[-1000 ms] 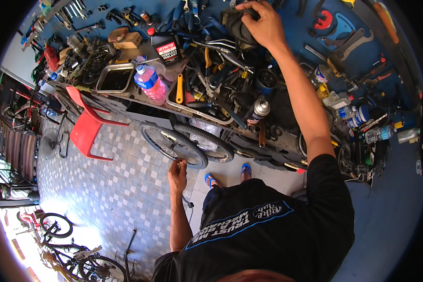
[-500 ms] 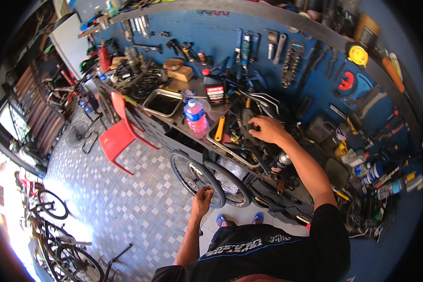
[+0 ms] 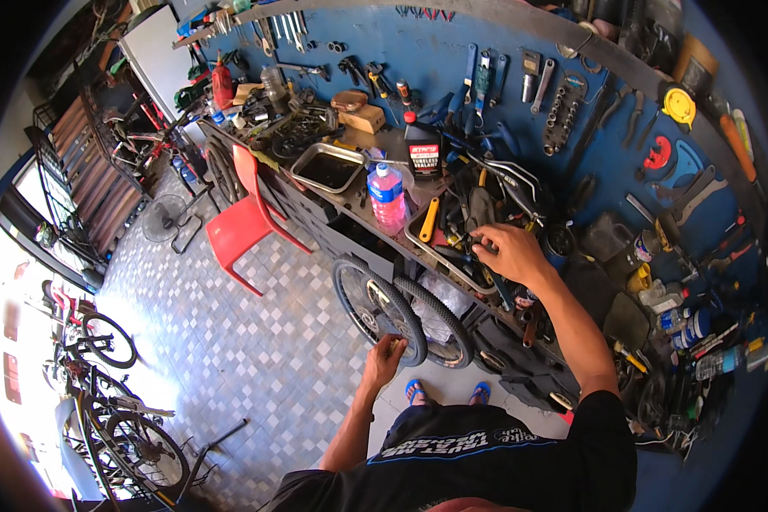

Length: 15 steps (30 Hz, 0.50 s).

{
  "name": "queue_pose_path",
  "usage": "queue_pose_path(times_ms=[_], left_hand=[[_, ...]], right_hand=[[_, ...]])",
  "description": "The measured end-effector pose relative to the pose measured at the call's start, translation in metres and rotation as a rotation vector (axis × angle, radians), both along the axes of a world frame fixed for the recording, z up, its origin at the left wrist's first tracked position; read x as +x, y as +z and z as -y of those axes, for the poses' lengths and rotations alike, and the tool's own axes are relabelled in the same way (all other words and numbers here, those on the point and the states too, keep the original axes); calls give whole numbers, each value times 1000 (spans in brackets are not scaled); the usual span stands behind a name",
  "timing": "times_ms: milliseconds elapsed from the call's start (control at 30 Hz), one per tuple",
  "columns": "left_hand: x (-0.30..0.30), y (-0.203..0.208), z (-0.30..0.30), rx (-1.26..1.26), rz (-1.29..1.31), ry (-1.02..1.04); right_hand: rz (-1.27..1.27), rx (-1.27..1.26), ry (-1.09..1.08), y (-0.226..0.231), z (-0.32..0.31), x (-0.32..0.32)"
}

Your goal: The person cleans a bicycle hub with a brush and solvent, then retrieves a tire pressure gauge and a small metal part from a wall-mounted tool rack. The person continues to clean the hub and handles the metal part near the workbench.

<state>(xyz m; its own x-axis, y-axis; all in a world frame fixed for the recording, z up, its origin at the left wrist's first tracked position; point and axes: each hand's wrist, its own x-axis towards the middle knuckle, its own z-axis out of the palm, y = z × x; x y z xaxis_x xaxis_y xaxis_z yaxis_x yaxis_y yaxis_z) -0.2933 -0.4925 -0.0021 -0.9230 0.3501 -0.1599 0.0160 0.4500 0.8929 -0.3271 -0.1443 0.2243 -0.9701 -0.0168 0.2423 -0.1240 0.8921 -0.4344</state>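
My right hand [image 3: 518, 254] is above the cluttered workbench, fingers curled in a pinch around something small and dark that I cannot make out. Below it lies a metal tray [image 3: 454, 268] crowded with tools, among them one with a yellow handle [image 3: 430, 219]. My left hand [image 3: 385, 358] is lower, in front of the bench beside a bicycle wheel [image 3: 363, 303]. Its fingers are pressed together, and what they hold is too small to name. A clear bottle of pink liquid [image 3: 387, 206] stands left of the tool tray, with a black red-capped bottle [image 3: 423, 155] behind it.
A rectangular pan [image 3: 356, 183] with dark contents sits farther left on the bench. Wrenches [image 3: 544, 87] and other tools hang on the blue wall. A red chair [image 3: 249, 230] and a fan [image 3: 164, 218] stand on the tiled floor; bicycles [image 3: 149, 456] are at lower left.
The view has shifted, so the bench appears farther right. My right hand has come back slightly toward the tray's near side, fingers more closed. My left hand stays near the wheel.
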Motion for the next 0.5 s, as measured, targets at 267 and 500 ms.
queue_pose_path(times_ms=[267,500], left_hand=[[0,6,-4,45,39,-66],[-5,-24,-31,141,41,-201]], right_hand=[[-40,17,26,10,14,37],[-102,77,-78,4,7,90]])
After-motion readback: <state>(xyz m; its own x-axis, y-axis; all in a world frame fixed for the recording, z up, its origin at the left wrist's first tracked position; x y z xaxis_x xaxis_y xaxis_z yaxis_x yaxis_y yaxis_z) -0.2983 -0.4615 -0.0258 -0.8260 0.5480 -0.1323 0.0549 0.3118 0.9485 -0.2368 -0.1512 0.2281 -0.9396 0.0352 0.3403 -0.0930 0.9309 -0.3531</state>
